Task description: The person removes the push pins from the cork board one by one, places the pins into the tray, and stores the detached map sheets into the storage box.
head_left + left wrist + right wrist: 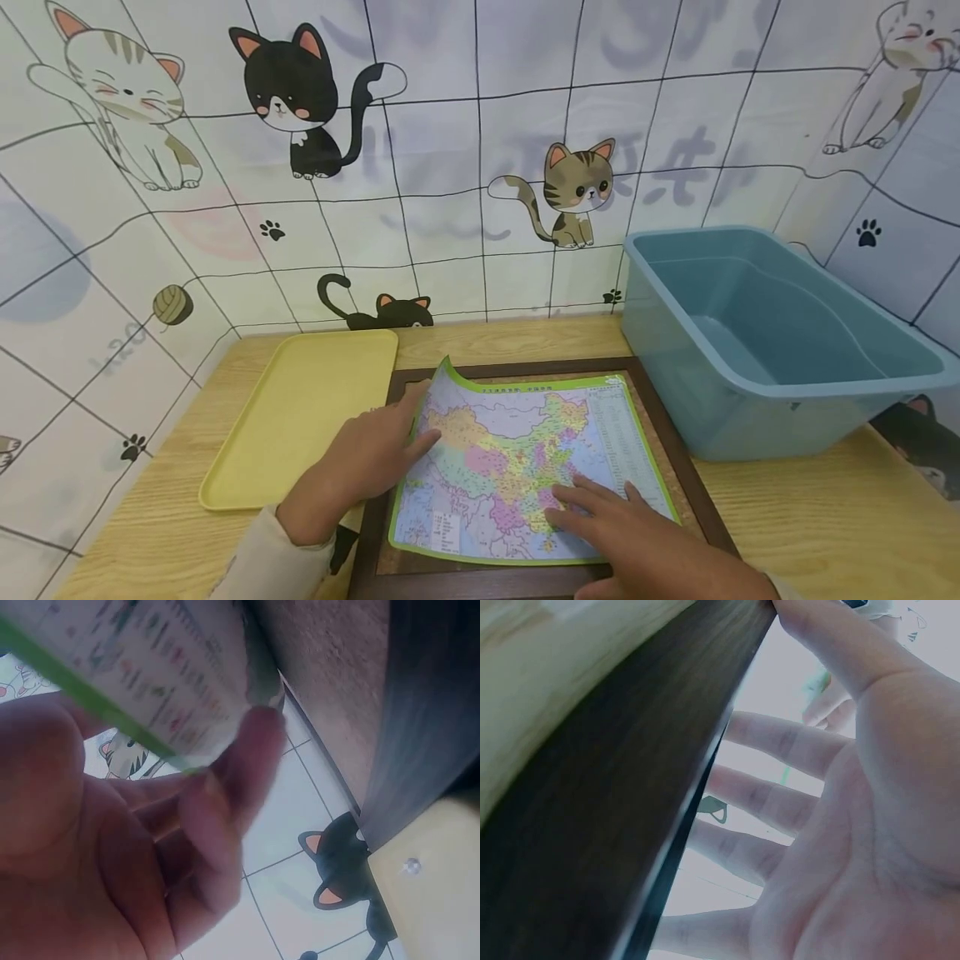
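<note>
right hand (855, 817) palm, fingers spread straight; dark frame edge (615, 825) beside

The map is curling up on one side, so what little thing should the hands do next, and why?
Probably the left hand should lift the map a little further off the dark frame. Its fingers already pinch the raised left edge, while the right hand lies flat on the lower right part, pinning that side, so it would likely need to ease off too.

yellow tray (300, 417), blue tub (765, 342), wooden table (825, 517)
</note>
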Demonstrator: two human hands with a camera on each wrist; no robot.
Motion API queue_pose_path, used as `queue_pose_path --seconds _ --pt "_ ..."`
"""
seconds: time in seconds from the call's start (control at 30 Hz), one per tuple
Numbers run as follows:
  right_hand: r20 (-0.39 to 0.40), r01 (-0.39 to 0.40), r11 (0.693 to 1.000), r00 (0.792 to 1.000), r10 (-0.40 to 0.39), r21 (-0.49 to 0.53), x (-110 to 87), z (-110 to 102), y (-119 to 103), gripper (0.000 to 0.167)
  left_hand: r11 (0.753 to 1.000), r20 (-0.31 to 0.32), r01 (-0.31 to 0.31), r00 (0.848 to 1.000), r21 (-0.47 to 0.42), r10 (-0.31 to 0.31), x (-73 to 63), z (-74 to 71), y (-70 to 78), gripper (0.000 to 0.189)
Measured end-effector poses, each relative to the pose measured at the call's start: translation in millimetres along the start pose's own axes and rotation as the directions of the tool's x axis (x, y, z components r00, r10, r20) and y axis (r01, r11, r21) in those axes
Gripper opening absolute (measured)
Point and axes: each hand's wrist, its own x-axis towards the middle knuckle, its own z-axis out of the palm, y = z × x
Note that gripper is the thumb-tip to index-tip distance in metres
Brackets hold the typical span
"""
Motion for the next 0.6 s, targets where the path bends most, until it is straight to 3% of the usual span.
queue_pose_path --seconds 0.6 --pt "-0.01 0.004 1.0 1.0 -0.004 -0.019 0.9 0.6 -0.5 0.08 0.986 0.013 -0.022 1.0 -0.167 0.025 -3.1 -0.8 7.4 0.07"
